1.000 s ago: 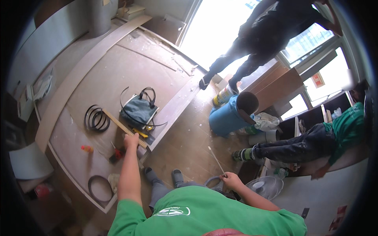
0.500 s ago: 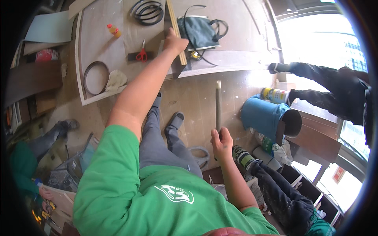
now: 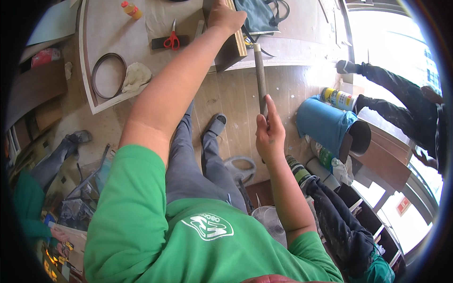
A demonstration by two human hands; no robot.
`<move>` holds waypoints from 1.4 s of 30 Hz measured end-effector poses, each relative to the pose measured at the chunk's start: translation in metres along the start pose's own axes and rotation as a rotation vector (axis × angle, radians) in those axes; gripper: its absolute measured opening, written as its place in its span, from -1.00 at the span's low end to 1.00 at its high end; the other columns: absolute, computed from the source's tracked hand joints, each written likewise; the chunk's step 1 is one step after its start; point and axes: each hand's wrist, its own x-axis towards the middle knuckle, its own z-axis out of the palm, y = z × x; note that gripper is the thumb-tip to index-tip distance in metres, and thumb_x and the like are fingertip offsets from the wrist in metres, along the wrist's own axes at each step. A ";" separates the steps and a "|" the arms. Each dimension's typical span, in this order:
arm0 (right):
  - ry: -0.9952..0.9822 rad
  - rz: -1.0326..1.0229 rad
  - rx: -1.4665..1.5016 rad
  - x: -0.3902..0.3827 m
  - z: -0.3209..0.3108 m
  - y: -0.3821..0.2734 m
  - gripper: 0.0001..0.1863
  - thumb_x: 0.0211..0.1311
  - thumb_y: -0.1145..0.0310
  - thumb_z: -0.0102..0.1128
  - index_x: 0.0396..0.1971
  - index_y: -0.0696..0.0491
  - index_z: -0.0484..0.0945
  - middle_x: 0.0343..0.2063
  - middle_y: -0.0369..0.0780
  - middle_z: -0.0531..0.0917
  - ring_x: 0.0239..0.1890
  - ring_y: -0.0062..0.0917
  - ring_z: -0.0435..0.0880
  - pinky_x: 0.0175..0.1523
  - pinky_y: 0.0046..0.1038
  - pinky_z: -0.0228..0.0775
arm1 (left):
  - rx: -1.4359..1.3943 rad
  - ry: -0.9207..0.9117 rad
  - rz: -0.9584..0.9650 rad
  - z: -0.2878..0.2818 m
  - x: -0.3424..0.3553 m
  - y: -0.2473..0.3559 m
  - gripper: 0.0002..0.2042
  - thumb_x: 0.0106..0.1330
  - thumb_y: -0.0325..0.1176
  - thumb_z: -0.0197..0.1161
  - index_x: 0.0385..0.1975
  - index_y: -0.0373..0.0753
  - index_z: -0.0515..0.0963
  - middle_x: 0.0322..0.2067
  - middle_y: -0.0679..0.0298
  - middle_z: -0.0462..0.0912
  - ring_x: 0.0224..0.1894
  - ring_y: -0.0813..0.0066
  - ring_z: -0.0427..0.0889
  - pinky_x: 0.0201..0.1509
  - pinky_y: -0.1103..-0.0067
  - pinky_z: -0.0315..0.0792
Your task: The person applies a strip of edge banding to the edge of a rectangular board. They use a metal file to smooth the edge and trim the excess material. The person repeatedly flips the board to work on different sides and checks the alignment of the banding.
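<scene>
Up at the bench's front edge, my left hand (image 3: 227, 20) is closed on a dark plywood board (image 3: 232, 54) with a pale layered edge; its fingertips are partly hidden. My right hand (image 3: 271, 134) grips a grey-brown round stick (image 3: 260, 70) with a pale tip. It points away from me, and in the picture its tip lies just right of the board's near end; whether they touch I cannot tell. Left of my left forearm lie red-handled scissors (image 3: 172, 41) across a dark block (image 3: 158, 43). A dark green bag (image 3: 257, 18) and a yellow tape measure (image 3: 247, 42) are right of the board.
On the bench (image 3: 163, 23) are a small orange bottle (image 3: 131, 10), a brown coiled strip (image 3: 108, 75) and a crumpled cloth (image 3: 137, 78). A blue-covered bin (image 3: 321, 121) stands at right. Other people's legs (image 3: 394, 101) show at right, lower right and left.
My right hand has moved forward with the stick, its tip now near the board. My left hand stays on the board. The whole view has shifted slightly, and the bench sits higher in it.
</scene>
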 end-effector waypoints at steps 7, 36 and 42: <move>0.014 -0.005 -0.040 0.010 0.018 -0.003 -0.44 0.41 0.58 0.07 0.40 0.06 0.32 -0.28 -0.20 0.55 -0.30 -0.52 0.52 -0.15 -0.55 0.38 | -0.107 0.068 0.113 0.004 -0.001 -0.015 -0.09 0.08 -0.22 0.23 0.50 -0.24 0.02 0.37 -0.20 0.29 0.38 -0.06 0.36 0.45 0.32 0.29; 0.119 0.312 0.666 0.108 0.050 -0.029 -0.69 0.44 0.32 0.21 0.04 0.18 0.53 -0.55 -0.36 0.48 -0.71 -0.74 0.36 -0.60 -0.63 0.21 | -0.150 0.163 0.175 0.019 -0.001 -0.017 -0.20 0.14 -0.25 0.18 0.43 -0.37 0.13 0.34 -0.21 0.32 0.37 -0.07 0.37 0.44 0.31 0.29; 0.044 0.210 0.285 0.020 0.023 0.006 -0.51 0.48 0.50 0.05 0.38 0.13 0.35 -0.29 -0.24 0.63 -0.41 -0.64 0.59 -0.28 -0.65 0.41 | -0.123 0.198 0.193 0.027 0.003 -0.020 -0.21 0.20 -0.17 0.22 0.42 -0.39 0.13 0.34 -0.21 0.32 0.37 -0.07 0.37 0.44 0.30 0.29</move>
